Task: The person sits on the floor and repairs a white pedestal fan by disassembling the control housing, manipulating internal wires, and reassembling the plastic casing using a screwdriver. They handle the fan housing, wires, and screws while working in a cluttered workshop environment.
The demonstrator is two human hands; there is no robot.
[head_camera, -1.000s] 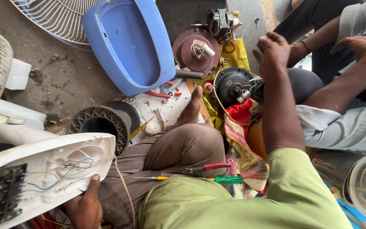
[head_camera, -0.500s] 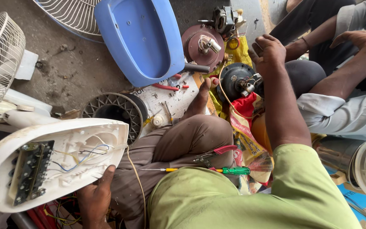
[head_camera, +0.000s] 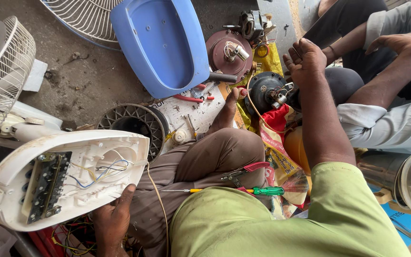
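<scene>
While our left hand [head_camera: 112, 219] grips the white base [head_camera: 67, 178] — tilted, wiring exposed for inspection — our right hand [head_camera: 305, 59] hovers, seemingly empty, fingers loose, by the motor [head_camera: 267, 90].

Bare grey concrete floor [head_camera: 86, 81], dusty and stained, under even daylight; a white wire fan guard [head_camera: 5, 71] stands at its edge.

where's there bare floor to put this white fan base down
The widest bare patch is the grey floor between the white fan guard, the blue plastic base and the round black grille. It is crowded around the black motor near the right hand. The left hand grips the white fan base.
</scene>
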